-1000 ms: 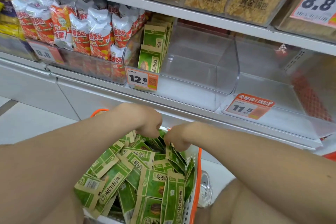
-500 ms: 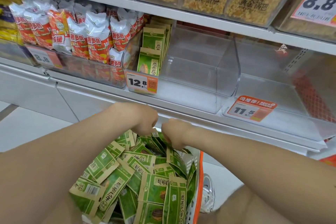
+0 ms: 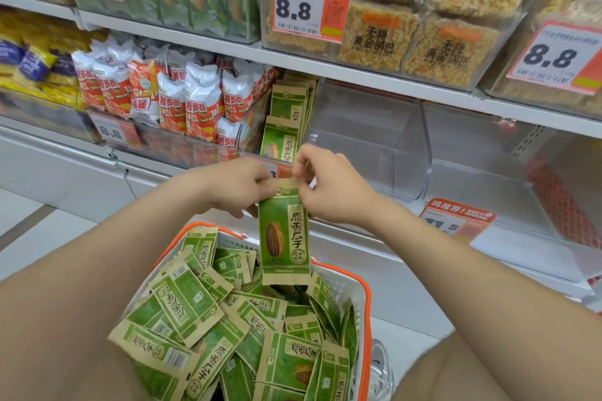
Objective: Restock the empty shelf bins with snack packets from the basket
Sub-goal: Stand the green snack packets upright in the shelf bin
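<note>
One green-and-tan paper snack packet (image 3: 285, 238) pinched at its top by both hands.
The left hand (image 3: 237, 185) grips the top-left corner with curled fingers and the right hand (image 3: 329, 192) pinches the top-right. The packet hangs upright over the white, orange-rimmed plastic basket (image 3: 367, 309) of matching packets, in front of the clear plastic shelf bin (image 3: 410, 153).
</note>
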